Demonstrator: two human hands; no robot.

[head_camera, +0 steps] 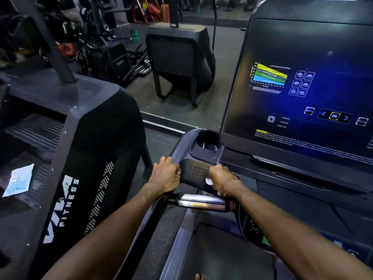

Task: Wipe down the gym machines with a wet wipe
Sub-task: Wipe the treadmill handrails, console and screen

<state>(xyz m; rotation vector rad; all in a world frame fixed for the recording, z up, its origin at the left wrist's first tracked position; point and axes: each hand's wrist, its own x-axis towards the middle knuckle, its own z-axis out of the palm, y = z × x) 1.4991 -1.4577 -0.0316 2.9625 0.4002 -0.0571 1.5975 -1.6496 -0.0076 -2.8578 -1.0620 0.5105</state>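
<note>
I stand on a dark treadmill whose console panel (196,168) lies straight ahead, below a lit screen (302,87). My left hand (165,176) grips the left edge of the console, fingers curled over the rim. My right hand (224,179) is curled round a white wet wipe (209,181), pressing it against the console's speaker grille. Only a small white corner of the wipe shows beside the knuckles. A chrome handlebar sensor (201,203) runs just below both hands.
A black stair machine marked FITNESS (80,178) stands close on the left, with a wet wipe packet (19,182) lying on its step. A cup holder (205,144) sits above the console. A mirror wall ahead reflects more machines (181,63). The treadmill belt (222,255) is underfoot.
</note>
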